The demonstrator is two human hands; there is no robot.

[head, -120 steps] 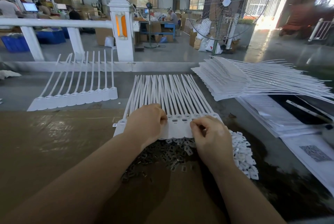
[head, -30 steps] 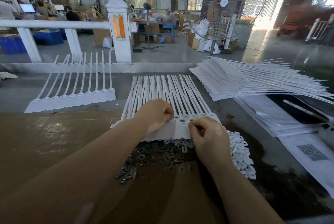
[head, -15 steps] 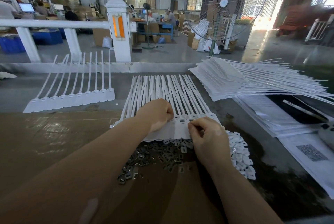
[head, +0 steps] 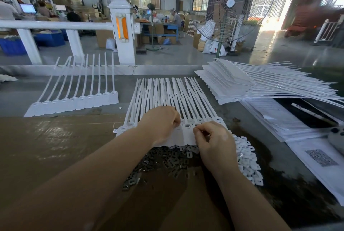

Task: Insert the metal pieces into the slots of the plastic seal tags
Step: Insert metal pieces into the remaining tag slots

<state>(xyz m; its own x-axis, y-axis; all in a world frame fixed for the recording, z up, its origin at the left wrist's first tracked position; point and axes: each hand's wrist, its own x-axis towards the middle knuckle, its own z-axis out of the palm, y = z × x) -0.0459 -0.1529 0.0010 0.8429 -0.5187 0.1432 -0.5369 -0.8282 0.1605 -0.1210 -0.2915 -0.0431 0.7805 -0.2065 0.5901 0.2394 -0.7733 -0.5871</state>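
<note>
A row of white plastic seal tags lies in front of me, heads toward me and tails pointing away. My left hand rests with curled fingers on the tag heads in the middle of the row. My right hand pinches its fingertips together at a tag head beside an open slot; whatever it pinches is hidden. A heap of small metal pieces lies just below the tag heads, between my forearms. Small white plastic caps are piled to the right of my right hand.
A second row of seal tags lies at the left. A large stack of tags sits at the right, over printed sheets. Brown cardboard covers the near table. A white rail and a standing fan are beyond.
Since four seconds ago both hands have shifted slightly along the row of tag heads. Over the last second they barely move.
</note>
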